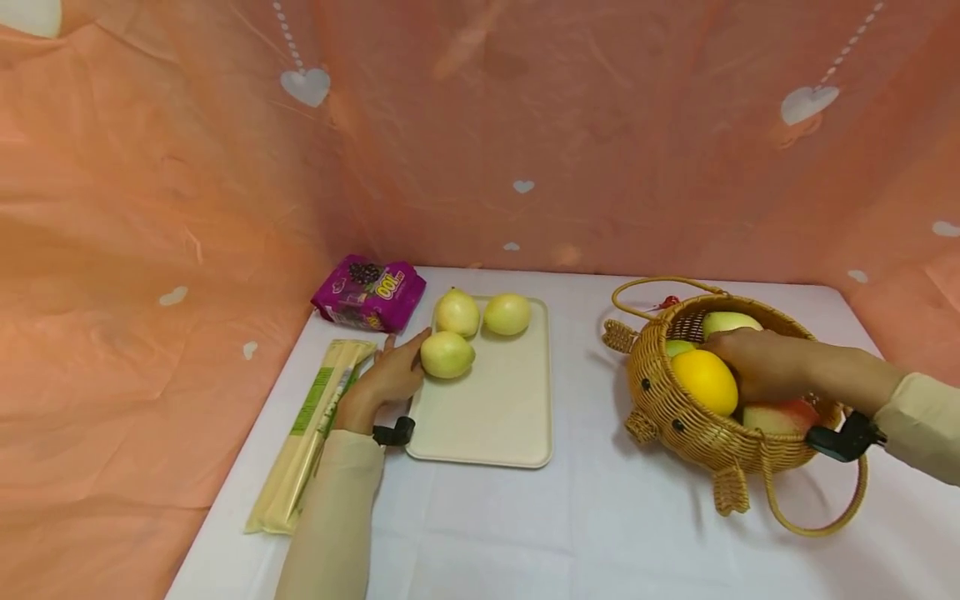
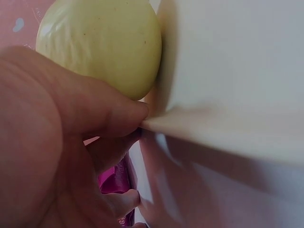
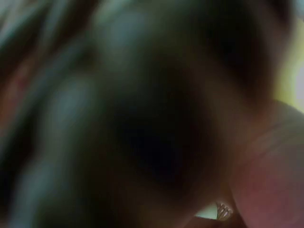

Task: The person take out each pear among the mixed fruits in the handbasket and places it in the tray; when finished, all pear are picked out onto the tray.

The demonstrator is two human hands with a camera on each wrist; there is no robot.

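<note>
The left hand (image 1: pixel 393 372) pinches the left rim of a cream tray (image 1: pixel 495 425) between thumb and fingers. In the left wrist view, the thumb (image 2: pixel 107 111) lies on the tray's edge beside a pale yellow-green fruit (image 2: pixel 109 47). Three such round fruits, like pears, sit at the tray's far end; the nearest fruit (image 1: pixel 447 355) is close to the fingers. The right hand (image 1: pixel 757 362) reaches down into a wicker basket (image 1: pixel 667 408) shaped like a pig. Around it lie a yellow fruit (image 1: pixel 705 382), a red-and-pale fruit (image 1: pixel 783 417) and green fruits. Its fingertips are hidden, and the right wrist view is dark and blurred.
A purple snack pack (image 1: pixel 369 293) lies at the table's far left corner. A long pack of pale sticks or noodles (image 1: pixel 300 450) lies left of the tray, beside the left forearm. The basket's handles (image 1: pixel 825 531) flop outward. An orange curtain (image 1: pixel 480 133) with hearts surrounds the white table.
</note>
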